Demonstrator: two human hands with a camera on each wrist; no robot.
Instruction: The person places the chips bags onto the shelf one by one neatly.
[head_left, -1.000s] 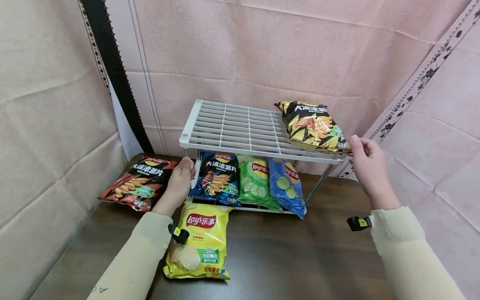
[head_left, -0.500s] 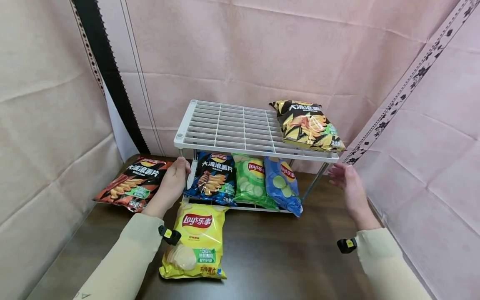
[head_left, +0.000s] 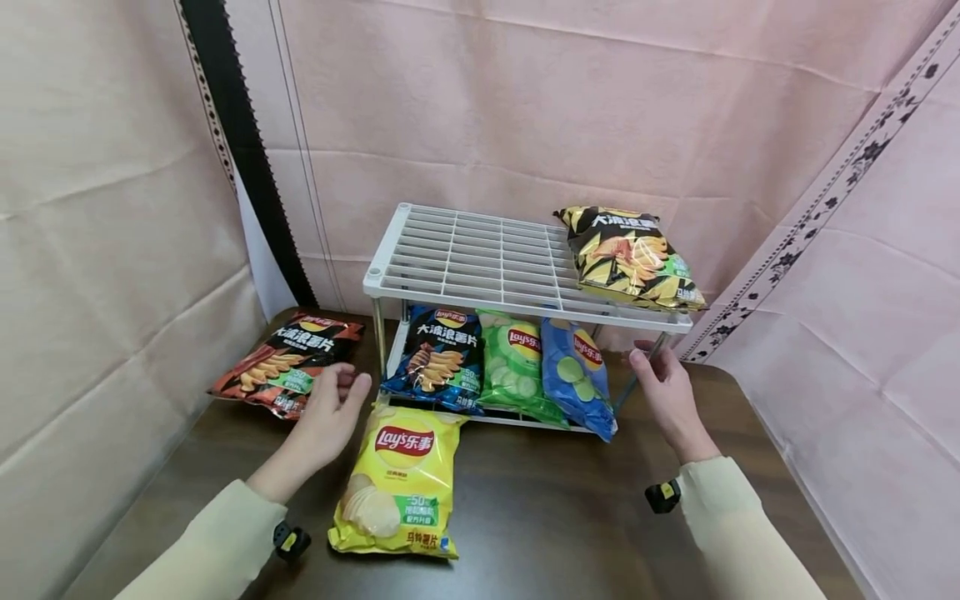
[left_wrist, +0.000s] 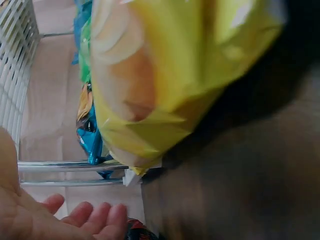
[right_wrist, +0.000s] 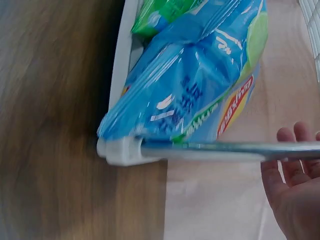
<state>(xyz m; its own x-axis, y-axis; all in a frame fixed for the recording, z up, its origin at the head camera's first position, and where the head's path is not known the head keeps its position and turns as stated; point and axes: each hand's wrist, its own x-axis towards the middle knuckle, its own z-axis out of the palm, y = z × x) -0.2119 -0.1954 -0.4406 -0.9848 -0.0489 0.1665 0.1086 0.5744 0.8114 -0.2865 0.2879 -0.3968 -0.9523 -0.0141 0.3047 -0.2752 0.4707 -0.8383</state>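
Observation:
My left hand (head_left: 326,417) is off the rack, its fingers loosely bent with nothing in them. It is between the red-and-black chip bag (head_left: 288,362) and the yellow Lay's chip bag (head_left: 401,483) lying on the table. In the left wrist view the yellow bag fills the upper middle, above the fingers (left_wrist: 100,220). My right hand (head_left: 667,392) is at the white rack's right front post (right_wrist: 215,149), fingers loosely spread and partly behind it. On the lower shelf lean a dark blue (head_left: 435,358), a green (head_left: 517,367) and a light blue chip bag (head_left: 576,379).
On the right end of the rack's slatted top shelf (head_left: 472,258) lies a black-and-gold chip bag (head_left: 630,258), its front corner over the edge. Pink cloth walls (head_left: 480,108) enclose the dark wooden table (head_left: 540,517) at the back and sides.
My right hand has left the black-and-gold chip bag's corner and come down to the right front post. My left hand has moved off the left post, toward me and to the left.

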